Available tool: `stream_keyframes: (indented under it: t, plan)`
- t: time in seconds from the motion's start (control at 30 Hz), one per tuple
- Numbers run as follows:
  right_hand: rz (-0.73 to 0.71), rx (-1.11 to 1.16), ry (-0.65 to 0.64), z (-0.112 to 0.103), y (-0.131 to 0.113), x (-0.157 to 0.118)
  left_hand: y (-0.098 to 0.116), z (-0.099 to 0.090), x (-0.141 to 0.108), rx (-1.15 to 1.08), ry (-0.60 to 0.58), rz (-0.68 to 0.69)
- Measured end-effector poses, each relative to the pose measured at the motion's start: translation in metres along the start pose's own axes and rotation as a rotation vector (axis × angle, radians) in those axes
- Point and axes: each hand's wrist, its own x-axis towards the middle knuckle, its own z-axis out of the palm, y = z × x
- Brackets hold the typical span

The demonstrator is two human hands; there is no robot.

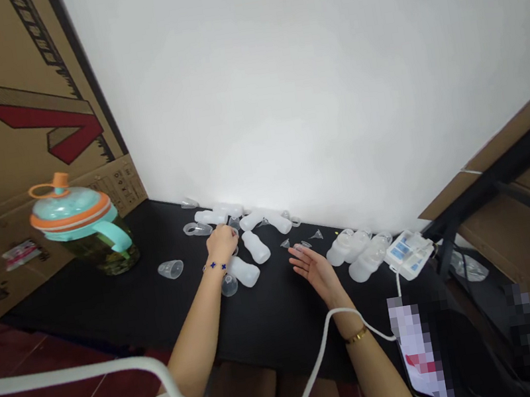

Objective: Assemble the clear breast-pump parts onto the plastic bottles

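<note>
My left hand is closed among the white bottles, its fingertips at a small clear piece that I cannot make out well. Just right of it lie a white bottle and, lower, another white bottle beside a clear cap. My right hand has its fingers spread, palm partly up, close to small clear funnel-shaped pieces. Whether anything rests at its fingertips is hard to tell. More white bottles lie behind my left hand, near the wall.
A large teal-and-orange lidded jug stands at the left. One clear cap lies nearer. Capped white bottles, a white power strip and a phone are at the right. A white cable crosses my right forearm.
</note>
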Motion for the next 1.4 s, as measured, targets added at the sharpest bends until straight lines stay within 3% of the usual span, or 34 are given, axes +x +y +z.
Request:
stream_keyframes:
  t: [0.17, 0.33, 0.43, 0.53, 0.67, 0.83, 1.13, 1.4]
  plan:
    - [-0.004, 0.006, -0.005, 0.000, 0.000, -0.001, 0.008, -0.008, -0.006, -0.154, 0.216, 0.026]
    - [-0.005, 0.017, 0.004, 0.002, -0.001, -0.003, 0.032, -0.005, -0.018, -0.418, 0.343, 0.272]
    - [-0.002, 0.027, 0.009, 0.002, -0.002, -0.004, 0.051, 0.006, -0.028, -0.622, 0.311, 0.481]
    - [-0.006, 0.038, 0.010, 0.001, -0.002, -0.003, 0.069, 0.014, -0.041, -0.736, 0.234, 0.604]
    - [-0.009, 0.046, -0.004, -0.002, -0.002, -0.002, 0.083, 0.018, -0.055, -0.842, 0.128, 0.597]
    - [-0.004, 0.041, -0.002, -0.002, -0.002, -0.001, 0.087, 0.021, -0.060, -0.968, 0.091, 0.579]
    - [-0.036, 0.050, 0.011, -0.006, 0.000, 0.002, 0.085, 0.030, -0.057, -0.947, 0.027, 0.533]
    - [-0.072, 0.067, 0.017, -0.006, -0.001, 0.001, 0.084, 0.037, -0.055, -0.884, 0.127, 0.652]
